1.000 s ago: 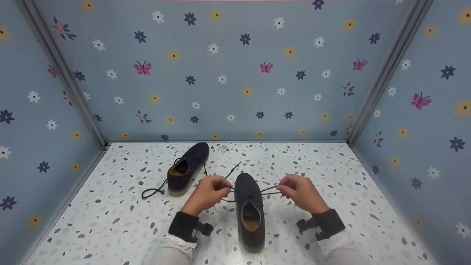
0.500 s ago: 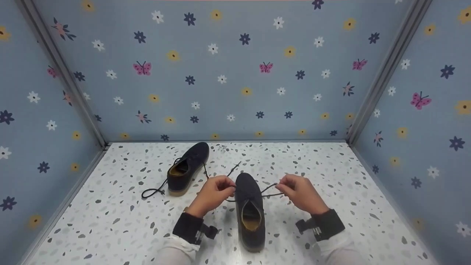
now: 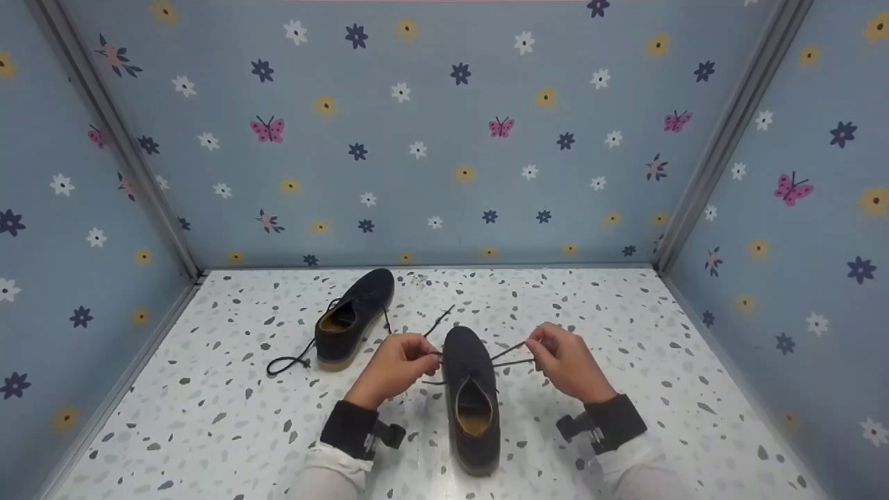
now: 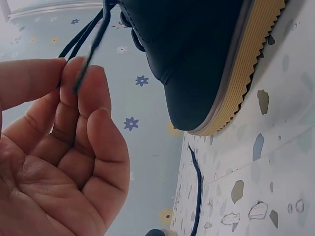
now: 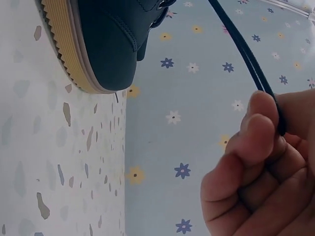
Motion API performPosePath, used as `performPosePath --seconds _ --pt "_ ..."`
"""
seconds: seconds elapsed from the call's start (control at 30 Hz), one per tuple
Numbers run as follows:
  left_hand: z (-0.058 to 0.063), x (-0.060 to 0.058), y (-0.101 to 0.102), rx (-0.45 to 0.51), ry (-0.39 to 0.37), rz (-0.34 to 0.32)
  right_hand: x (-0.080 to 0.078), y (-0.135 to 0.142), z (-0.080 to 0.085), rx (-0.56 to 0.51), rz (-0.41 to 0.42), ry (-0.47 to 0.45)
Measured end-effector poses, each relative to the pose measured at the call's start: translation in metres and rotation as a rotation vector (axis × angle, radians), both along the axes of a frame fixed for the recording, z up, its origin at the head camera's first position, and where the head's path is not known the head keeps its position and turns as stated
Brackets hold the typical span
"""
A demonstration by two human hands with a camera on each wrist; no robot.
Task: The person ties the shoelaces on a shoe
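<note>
A dark navy lace-up shoe [image 3: 471, 347] stands upright on the speckled surface between my hands, toe pointing away. On its left side, my left hand [image 3: 396, 368] pinches a dark shoelace between thumb and fingertips; the left wrist view shows two strands [image 4: 82, 35] running into the pinch and a loose lace end hanging in front of the fingers. To the right, my right hand [image 3: 571, 361] pinches a loop of lace [image 3: 510, 350], its two strands stretched back to the shoe. The right wrist view shows the doubled lace [image 5: 244, 49] entering the curled fingers.
The matching shoe [image 3: 358, 309] stands at the back left, angled, with its untied lace [image 3: 283, 364] looped on the white speckled surface [image 3: 208, 417]. Another lace end [image 3: 440, 319] lies behind my left hand. Blue flowered panels [image 3: 444, 139] enclose the back and sides.
My left hand moved in toward the shoe, then back out slightly left. My right hand has shifted a little up and right, drawing its lace strands straighter. The shoe stays put.
</note>
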State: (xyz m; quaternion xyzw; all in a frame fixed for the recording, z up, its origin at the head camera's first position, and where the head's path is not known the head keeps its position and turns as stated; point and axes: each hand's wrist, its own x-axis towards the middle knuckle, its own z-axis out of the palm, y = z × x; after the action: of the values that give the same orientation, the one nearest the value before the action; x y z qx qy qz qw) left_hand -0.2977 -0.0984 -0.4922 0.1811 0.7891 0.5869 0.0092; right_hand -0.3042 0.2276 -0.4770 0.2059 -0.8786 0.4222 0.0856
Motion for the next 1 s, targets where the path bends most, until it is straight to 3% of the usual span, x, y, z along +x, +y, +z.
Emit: performPosePath --seconds 0.33,0.6,1.0 --pt "0.000 -0.001 -0.007 -0.092 0.023 -0.034 -0.004 0.001 -0.008 -0.010 -0.027 0.002" --pt "0.002 0.000 -0.016 -0.211 0.031 -0.096 -0.006 0.005 -0.009 0.021 -0.034 0.045" --pt "0.006 0.003 -0.028 -0.308 0.058 -0.207 -0.011 0.017 -0.014 0.069 0.013 0.083"
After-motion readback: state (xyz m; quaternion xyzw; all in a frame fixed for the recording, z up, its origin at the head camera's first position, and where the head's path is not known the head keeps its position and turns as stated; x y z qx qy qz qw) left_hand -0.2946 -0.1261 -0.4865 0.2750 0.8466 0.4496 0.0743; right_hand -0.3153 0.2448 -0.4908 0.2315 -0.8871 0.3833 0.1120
